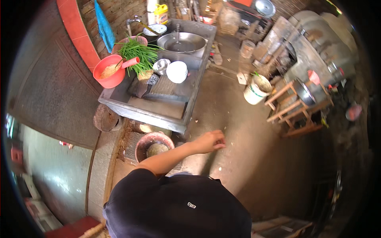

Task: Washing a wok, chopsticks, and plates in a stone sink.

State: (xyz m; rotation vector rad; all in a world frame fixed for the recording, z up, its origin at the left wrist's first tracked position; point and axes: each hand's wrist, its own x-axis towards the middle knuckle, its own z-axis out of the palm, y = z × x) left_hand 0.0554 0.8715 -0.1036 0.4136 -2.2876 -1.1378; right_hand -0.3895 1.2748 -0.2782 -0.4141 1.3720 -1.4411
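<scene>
My left arm crosses in front of my dark shirt, and my left hand (211, 142) hangs over the floor with its fingers loosely curled inward. Nothing shows between those fingers. Closest to this hand is the front corner of a grey stone sink (141, 118), a little to its left and farther off. Below my forearm stands a reddish-brown bucket (140, 147) with pale contents. On the sink lie a bunch of long green leafy vegetables (139, 55), stacked white bowls (177, 72), a small metal bowl (161, 66) and a red long-handled dipper (108, 82). My right hand is out of view.
A metal basin (182, 43) sits in the sink's far part beside a faucet (134, 20). At the right stand a white bucket (254, 96) and a wooden stool (291, 113) bearing a metal pot. A stove-like block (301, 47) lies beyond. Left is a dark door panel (55, 83).
</scene>
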